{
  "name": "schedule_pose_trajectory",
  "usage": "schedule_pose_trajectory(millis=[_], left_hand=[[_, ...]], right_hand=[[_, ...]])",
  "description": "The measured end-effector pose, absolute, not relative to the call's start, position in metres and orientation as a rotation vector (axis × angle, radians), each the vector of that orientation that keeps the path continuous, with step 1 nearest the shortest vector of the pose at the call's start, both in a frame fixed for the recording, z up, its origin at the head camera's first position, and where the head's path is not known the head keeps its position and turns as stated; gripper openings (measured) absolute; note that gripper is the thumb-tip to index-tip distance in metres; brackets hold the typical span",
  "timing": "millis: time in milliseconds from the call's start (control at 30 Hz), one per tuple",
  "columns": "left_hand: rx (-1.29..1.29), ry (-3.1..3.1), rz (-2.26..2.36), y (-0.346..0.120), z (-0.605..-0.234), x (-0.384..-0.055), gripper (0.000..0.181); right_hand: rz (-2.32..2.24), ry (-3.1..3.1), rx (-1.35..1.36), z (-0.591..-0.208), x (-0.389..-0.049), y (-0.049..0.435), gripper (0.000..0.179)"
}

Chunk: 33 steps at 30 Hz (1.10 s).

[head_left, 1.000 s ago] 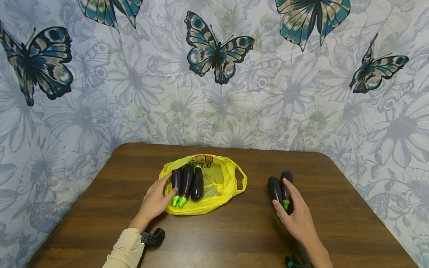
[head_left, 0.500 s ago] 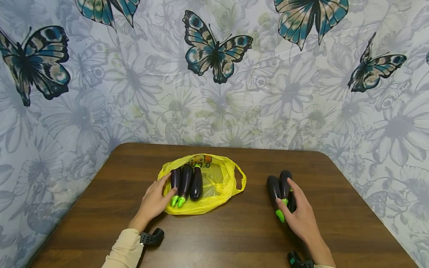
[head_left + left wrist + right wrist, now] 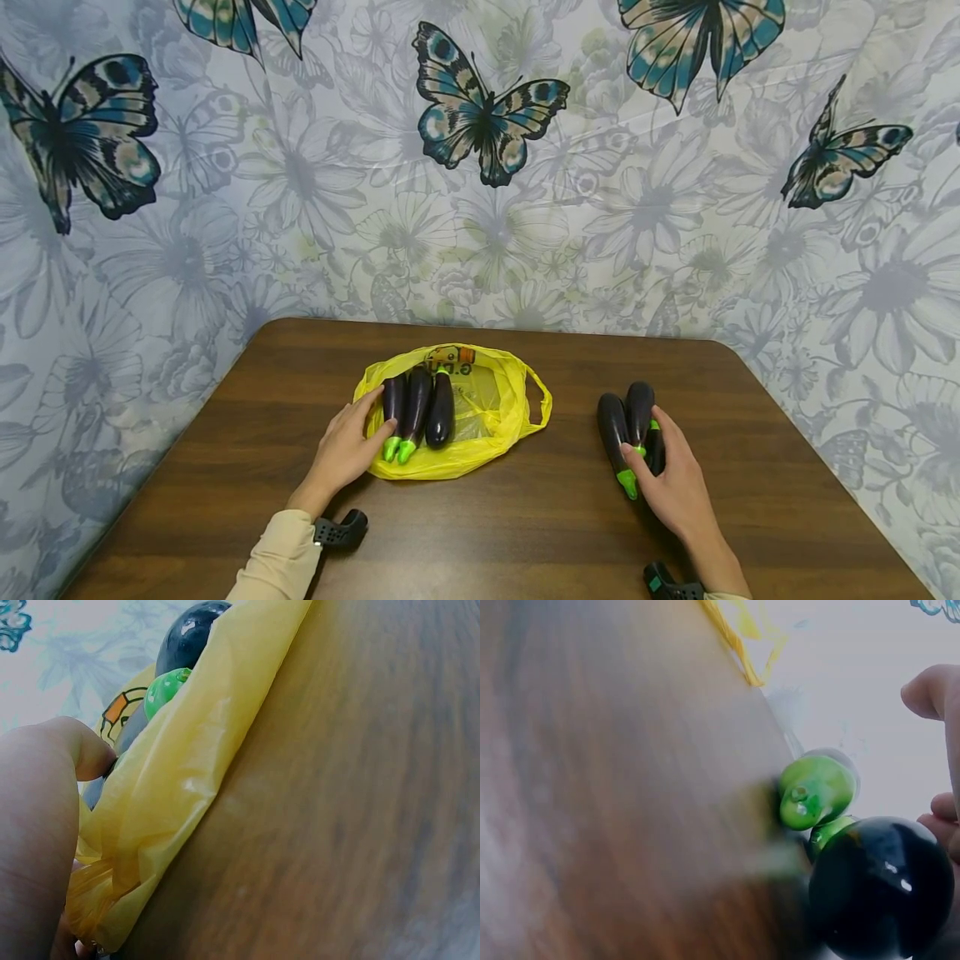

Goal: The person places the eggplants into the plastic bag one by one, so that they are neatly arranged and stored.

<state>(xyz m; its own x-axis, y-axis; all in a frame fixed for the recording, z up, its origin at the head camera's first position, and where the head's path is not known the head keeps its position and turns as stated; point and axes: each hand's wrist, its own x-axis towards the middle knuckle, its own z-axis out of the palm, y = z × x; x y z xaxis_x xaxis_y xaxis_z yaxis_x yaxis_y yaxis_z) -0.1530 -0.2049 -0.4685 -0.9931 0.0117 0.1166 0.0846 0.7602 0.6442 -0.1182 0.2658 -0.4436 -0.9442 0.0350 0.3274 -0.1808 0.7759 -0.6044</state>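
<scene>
My left hand (image 3: 348,442) rests at the left side of a yellow plastic bag (image 3: 472,462), its thumb lying over the rim beside the eggplants inside. Three eggplants lie side by side in the bag; the leftmost eggplant (image 3: 395,404) is right by my fingertips. On the right of the table, my right hand (image 3: 671,479) stands with thumb and fingers spread around a short eggplant (image 3: 656,450), partly hidden by the hand. Two more eggplants lie against it, a left eggplant (image 3: 613,425) and a middle eggplant (image 3: 639,408). In the right wrist view, a dark rounded eggplant end (image 3: 881,889) is close to the fingers.
The brown wooden table (image 3: 495,542) reaches back to a butterfly-print wall covering (image 3: 495,250). A loop handle (image 3: 542,400) of the bag sticks out toward the right-hand eggplants. Dark wrist devices sit on both wrists, such as the left wrist device (image 3: 341,531).
My right hand's fingers have shifted right and spread, uncovering the middle eggplant and the green cap of the short one. The left hand and the bag have stayed put.
</scene>
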Motion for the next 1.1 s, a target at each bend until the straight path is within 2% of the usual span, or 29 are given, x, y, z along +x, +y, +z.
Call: schedule_pose_trajectory(millis=[1100], left_hand=[[-0.099, -2.827, -1.043, -0.203, -0.471, -0.152, 0.068]], right_hand=[[0.895, -2.795, 0.012, -0.456, -0.124, 0.271, 0.09]])
